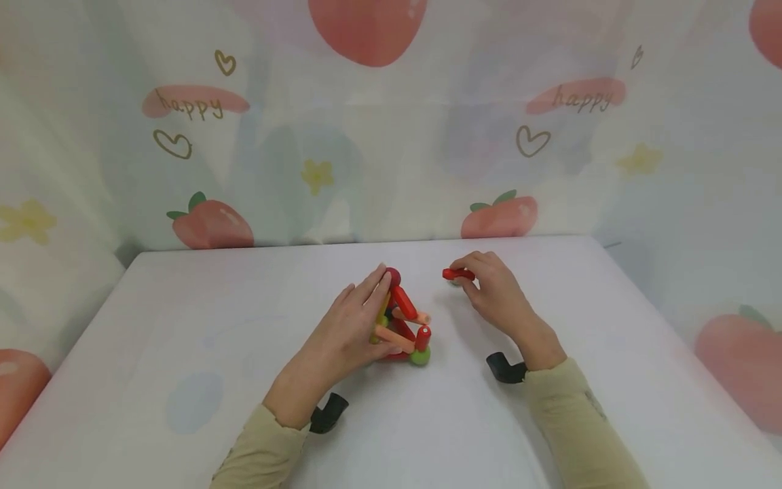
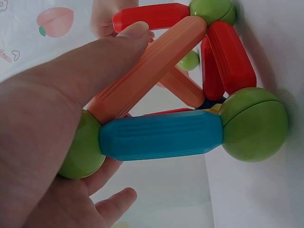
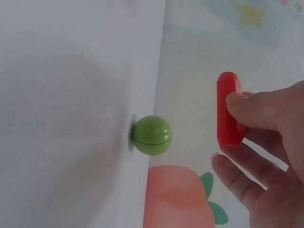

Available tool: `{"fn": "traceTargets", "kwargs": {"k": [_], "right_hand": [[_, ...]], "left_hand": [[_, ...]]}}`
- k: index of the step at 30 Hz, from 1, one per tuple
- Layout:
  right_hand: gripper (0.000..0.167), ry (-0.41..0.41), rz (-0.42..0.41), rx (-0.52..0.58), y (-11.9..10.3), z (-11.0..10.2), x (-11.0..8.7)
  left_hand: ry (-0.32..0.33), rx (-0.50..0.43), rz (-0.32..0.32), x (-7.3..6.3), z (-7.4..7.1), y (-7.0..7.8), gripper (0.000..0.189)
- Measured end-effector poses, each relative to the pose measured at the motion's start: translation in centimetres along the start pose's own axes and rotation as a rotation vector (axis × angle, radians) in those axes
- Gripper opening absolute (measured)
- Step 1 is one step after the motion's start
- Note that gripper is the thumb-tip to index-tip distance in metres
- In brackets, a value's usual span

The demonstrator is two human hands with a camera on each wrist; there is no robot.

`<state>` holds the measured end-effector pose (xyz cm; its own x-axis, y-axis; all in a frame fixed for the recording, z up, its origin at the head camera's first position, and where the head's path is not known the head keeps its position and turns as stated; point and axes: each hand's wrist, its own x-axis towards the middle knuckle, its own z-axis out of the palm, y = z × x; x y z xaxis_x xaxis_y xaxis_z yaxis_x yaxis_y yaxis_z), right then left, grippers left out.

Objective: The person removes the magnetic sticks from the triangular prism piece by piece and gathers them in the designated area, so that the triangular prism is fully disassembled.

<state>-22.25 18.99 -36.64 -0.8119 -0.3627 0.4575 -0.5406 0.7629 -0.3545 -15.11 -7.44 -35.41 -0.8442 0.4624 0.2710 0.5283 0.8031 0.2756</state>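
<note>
A frame of coloured magnetic rods and balls (image 1: 404,301) stands on the table, partly hidden by my left hand (image 1: 347,329). That hand holds the frame from its left side, fingertips by the dark red ball (image 1: 394,276) on top. In the left wrist view its thumb lies against an orange rod (image 2: 156,64), above a blue rod (image 2: 161,134) joined to green balls. Off to the right, my right hand (image 1: 497,299) pinches a red magnetic rod (image 3: 228,111) between thumb and fingers. A loose green ball (image 3: 152,135) sits on the table near that rod, the two apart.
The white table (image 1: 244,380) runs back to a curtain (image 1: 391,136) printed with fruit and lettering. Black curved pieces (image 1: 506,368) stick out beside both wrists.
</note>
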Motion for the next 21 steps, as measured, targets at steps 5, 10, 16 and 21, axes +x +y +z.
{"fn": "traceTargets", "kwargs": {"k": [5,10,16,21], "right_hand": [[0.020,-0.024,0.039,-0.006,0.9,0.5,0.1],[0.021,-0.103,0.098,0.008,1.7,1.2,0.1],[0.023,-0.164,0.160,0.015,2.2,1.7,-0.1],[0.025,-0.180,0.182,0.014,2.4,1.8,-0.3]], "left_hand": [[-0.012,-0.020,-0.013,0.0,0.0,-0.1,0.105],[-0.018,-0.034,-0.026,0.0,0.0,-0.2,0.106],[0.009,-0.030,0.007,0.0,0.1,-0.2,0.104],[0.024,-0.024,0.024,0.0,0.2,-0.2,0.104]]}}
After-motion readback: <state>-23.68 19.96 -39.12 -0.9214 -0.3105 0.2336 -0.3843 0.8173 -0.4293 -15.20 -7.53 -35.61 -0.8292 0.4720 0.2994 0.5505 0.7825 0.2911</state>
